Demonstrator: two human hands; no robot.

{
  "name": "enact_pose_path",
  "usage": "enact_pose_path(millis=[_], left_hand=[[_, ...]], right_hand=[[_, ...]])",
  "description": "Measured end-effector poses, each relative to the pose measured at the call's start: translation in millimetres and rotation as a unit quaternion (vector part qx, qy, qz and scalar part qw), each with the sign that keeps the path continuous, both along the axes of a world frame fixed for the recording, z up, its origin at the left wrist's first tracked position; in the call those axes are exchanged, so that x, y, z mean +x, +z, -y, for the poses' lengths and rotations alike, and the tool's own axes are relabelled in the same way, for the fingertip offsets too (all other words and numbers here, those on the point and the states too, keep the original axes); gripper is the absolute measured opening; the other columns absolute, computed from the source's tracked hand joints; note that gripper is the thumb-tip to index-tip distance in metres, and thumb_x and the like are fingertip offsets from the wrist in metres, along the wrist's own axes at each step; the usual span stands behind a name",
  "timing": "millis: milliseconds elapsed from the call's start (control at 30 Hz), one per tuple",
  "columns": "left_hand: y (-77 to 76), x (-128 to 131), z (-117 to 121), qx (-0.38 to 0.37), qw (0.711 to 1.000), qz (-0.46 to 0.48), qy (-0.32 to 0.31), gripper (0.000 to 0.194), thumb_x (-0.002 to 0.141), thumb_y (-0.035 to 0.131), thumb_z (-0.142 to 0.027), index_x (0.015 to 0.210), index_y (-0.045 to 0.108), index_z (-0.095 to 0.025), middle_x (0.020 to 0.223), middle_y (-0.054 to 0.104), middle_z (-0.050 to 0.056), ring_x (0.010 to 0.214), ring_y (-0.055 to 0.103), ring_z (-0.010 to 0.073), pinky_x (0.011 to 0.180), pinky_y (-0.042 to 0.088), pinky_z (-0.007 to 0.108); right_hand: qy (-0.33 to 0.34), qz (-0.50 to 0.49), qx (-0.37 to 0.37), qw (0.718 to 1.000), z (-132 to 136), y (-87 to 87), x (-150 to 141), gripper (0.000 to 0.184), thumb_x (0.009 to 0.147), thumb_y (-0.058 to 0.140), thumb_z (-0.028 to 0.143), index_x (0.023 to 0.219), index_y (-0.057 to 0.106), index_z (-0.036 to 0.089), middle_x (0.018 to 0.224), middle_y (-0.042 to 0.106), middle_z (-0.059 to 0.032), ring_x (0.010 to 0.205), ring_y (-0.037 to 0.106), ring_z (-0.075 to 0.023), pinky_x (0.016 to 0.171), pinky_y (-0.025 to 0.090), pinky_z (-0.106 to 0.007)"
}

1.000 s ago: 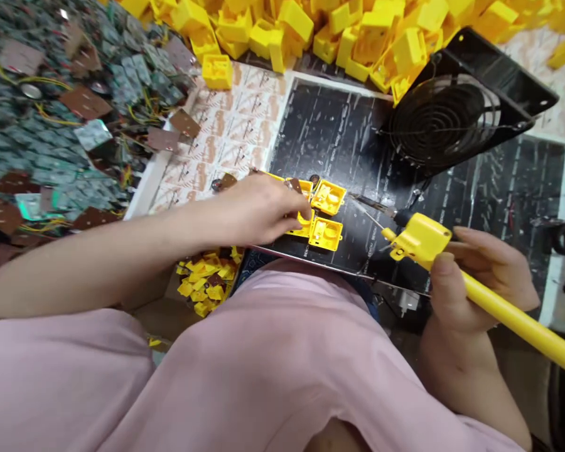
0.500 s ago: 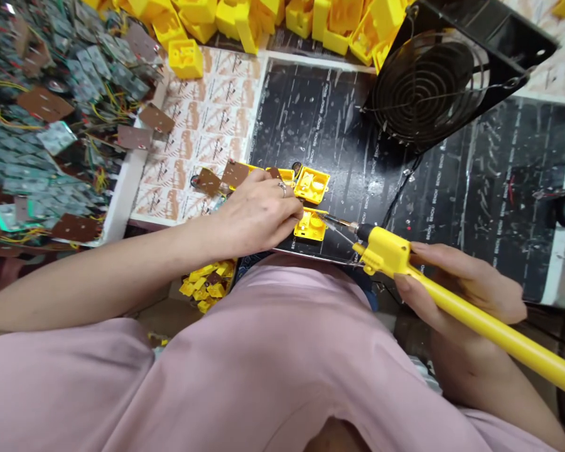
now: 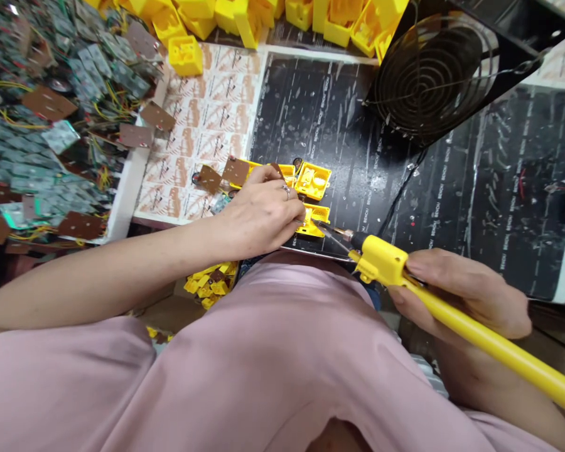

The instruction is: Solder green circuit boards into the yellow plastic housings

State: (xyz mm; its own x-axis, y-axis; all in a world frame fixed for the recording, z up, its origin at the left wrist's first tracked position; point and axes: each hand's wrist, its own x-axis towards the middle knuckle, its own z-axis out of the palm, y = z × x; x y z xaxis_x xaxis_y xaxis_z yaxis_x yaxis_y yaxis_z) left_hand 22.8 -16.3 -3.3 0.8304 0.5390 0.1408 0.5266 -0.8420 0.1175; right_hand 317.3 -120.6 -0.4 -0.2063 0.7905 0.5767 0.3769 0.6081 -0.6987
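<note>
My right hand [image 3: 466, 289] is wrapped round the handle of a yellow soldering iron [image 3: 383, 258] that has a thin feed tube beside its tip. The tip reaches inside a small open yellow plastic case [image 3: 316, 227] near the table's front edge. At the left side of that case, the fingers of my left hand [image 3: 266, 210] are pinched together; whatever they grip is hidden. A second open yellow case [image 3: 313, 181] lies just behind. Partly covered by my left hand are more yellow housing and a brown circuit board [image 3: 236, 172].
A white-edged tray [image 3: 122, 182] heaped with circuit boards and wires stands on the left. Yellow cases [image 3: 184, 55] are piled along the back. A black fan [image 3: 428, 81] with a wire guard stands back right, its cable [image 3: 400, 191] trailing forward. More yellow parts [image 3: 209, 285] lie below the table edge.
The soldering iron's tip has moved slightly left and toward me, deeper over the near case. My left hand stays in about the same place, fingers still pinched.
</note>
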Motion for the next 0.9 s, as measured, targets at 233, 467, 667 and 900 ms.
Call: enact_pose_path(millis=[233,467,667,900], left_hand=[[2.0,3.0,-5.4,-0.011,0.999,-0.038,-0.002,0.034,0.099,0.045,-0.024,0.074,0.068,-0.02,0.067,0.067,0.002,0.068,0.061,0.0203,0.094,0.049,0.046],[6.1,9.8,-6.9,-0.055,0.996,-0.061,0.019,0.027,0.092,0.05,-0.023,0.07,0.066,-0.021,0.065,0.061,0.002,0.069,0.06,0.022,0.094,0.049,0.05],[13.8,15.6,-7.0,-0.086,0.991,-0.093,0.045,0.027,0.093,0.05,-0.025,0.069,0.063,-0.023,0.068,0.063,0.003,0.076,0.063,0.0234,0.096,0.048,0.051],[15.8,15.8,-7.4,-0.11,0.989,-0.084,0.054,0.025,0.095,0.053,-0.025,0.072,0.062,-0.022,0.078,0.069,0.005,0.095,0.065,0.0272,0.104,0.045,0.05]], right_hand=[[0.06,0.088,0.057,0.993,-13.5,6.7,-2.2,0.021,0.085,0.085,0.01,0.091,0.067,0.02,0.075,0.073,-0.0005,0.063,0.073,-0.0131,0.057,0.063,-0.02],[0.102,0.168,0.074,0.978,-17.9,18.7,-4.5,0.02,0.087,0.088,0.017,0.091,0.068,0.018,0.081,0.078,-0.0032,0.071,0.078,-0.0166,0.066,0.067,-0.026],[0.12,0.165,0.061,0.977,-21.8,19.0,4.3,0.023,0.085,0.091,0.024,0.094,0.07,0.027,0.088,0.081,0.0031,0.071,0.078,-0.0152,0.063,0.068,-0.026],[0.132,0.173,0.076,0.973,-23.8,22.5,1.2,0.02,0.087,0.089,0.023,0.091,0.069,0.024,0.08,0.078,0.0019,0.068,0.077,-0.0149,0.064,0.066,-0.024]])
